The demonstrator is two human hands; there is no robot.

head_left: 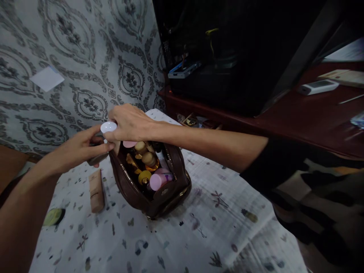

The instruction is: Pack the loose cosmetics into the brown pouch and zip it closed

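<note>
Head view: both hands meet at the far left edge of an open brown bag (125,187) on a patterned tablecloth (182,246). The right hand (129,123) reaches over from the right, forearm crossing above the bag, and its thumb and fingers close on a container with a round white top (108,127). The left hand (82,146) also grips this container, forefinger beside the top and thumb lying just below it. Under the left fingers a dark, glossy piece (98,159) shows; whether it belongs to the same container cannot be told.

Inside the bag, its zipped mouth spread wide, stand several packed bottles: one with a pink cap (156,182) at the near end, one with a yellow cap (144,177) just beside it, and others with gold-beige caps (148,159) behind. On the cloth left of the bag lies a tan tube (96,191), and nearer the left forearm a green round item (53,217) with a dark edge. Beyond stand a patterned wall (96,72) and a large black screen (241,64).
</note>
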